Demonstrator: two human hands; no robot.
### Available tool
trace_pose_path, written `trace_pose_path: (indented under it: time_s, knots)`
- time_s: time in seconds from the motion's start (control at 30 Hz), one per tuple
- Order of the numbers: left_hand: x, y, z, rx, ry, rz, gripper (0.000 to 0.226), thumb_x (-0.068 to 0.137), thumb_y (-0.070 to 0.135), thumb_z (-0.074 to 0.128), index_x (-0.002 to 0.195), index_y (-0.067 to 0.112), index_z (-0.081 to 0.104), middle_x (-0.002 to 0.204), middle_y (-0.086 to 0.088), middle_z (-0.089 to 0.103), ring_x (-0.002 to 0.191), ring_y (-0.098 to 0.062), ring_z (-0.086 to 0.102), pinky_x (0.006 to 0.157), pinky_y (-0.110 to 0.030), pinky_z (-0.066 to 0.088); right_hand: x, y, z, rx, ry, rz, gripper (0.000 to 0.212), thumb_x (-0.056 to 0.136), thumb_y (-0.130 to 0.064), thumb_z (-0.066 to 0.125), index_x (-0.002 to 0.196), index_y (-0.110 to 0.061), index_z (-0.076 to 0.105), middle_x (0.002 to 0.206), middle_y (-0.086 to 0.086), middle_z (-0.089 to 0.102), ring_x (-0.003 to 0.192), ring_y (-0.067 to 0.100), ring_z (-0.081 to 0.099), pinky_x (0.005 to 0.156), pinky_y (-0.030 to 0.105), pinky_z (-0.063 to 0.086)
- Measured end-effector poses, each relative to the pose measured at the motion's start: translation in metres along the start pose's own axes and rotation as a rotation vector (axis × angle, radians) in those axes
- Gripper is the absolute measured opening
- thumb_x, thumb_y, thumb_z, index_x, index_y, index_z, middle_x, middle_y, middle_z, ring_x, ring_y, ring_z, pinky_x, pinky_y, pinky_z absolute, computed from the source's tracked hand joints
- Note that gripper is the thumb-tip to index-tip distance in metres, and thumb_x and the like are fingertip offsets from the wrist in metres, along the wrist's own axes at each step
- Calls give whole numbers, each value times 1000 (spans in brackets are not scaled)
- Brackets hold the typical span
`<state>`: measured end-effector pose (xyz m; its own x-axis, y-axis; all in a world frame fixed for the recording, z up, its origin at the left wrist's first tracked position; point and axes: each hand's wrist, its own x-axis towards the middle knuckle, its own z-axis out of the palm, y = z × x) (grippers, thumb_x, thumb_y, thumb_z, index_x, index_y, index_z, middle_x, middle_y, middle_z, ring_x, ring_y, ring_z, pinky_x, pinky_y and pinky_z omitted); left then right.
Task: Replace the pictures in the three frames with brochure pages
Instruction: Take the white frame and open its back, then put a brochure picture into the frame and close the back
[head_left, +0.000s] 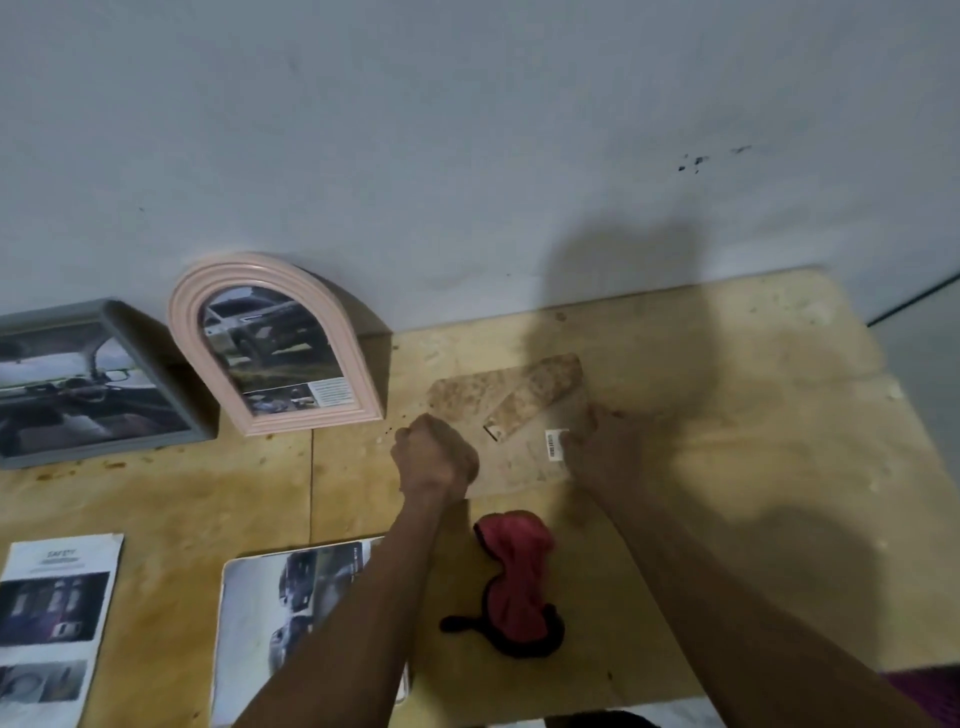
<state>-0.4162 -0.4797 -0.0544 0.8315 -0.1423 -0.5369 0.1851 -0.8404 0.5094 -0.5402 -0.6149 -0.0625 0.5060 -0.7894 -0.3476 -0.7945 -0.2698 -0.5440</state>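
Note:
A third picture frame (514, 421) lies face down at the table's middle, showing its brown backing, a fold-out stand and a white barcode sticker (555, 446). My left hand (434, 452) is curled into a fist at its left edge and seems to grip it. My right hand (602, 447), blurred, holds its right edge beside the sticker. A grey rectangular frame (104, 449) and a pink arched frame (311, 419) lean against the wall at the left, each showing a car brochure page.
Two loose brochure pages lie near the front edge: one (52, 623) at far left, another (280, 613) partly under my left forearm. A red and black fabric item (519, 571) sits between my forearms. The yellowish table (753, 467) meets a grey wall behind.

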Motion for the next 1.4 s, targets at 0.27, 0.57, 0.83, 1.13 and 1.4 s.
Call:
trace_pose_path:
  time_s: [0.27,0.57,0.83,1.13,1.4]
  knots:
    - [13,-17,13,168,61,118,34,86,5,66,119,4,58,125,-18,50,115,-35,49,99,-36,43,5,18,24,-1,19,35,33,83,-16,63,113,-4,58,115,21,56,115,36,45,94,38,40]
    - [-1,-33,-11,79,18,213,53,79,25,78,126,11,57,126,-13,54,114,-31,54,95,-35,48,-16,0,30,-88,129,-11,45,78,-14,66,121,-10,54,120,16,49,114,36,44,91,45,45]
    - [-26,-134,-96,36,162,234,45,86,21,73,128,10,61,122,-10,59,109,-26,60,92,-31,50,-109,-54,86,-26,-6,-206,41,91,-17,55,132,-19,54,127,6,52,116,26,49,90,35,45]
    - [-37,-252,-168,239,136,230,44,87,24,66,128,8,59,119,-17,58,109,-34,55,88,-39,48,-214,-91,157,69,-135,-119,39,92,-17,58,131,-18,53,124,2,52,114,20,51,85,25,38]
    - [-32,-268,-178,360,43,284,44,91,34,60,130,17,49,127,-11,47,116,-31,48,89,-42,50,-250,-88,184,-306,-72,-172,57,91,-39,56,143,-22,39,147,-2,37,132,23,29,100,41,40]
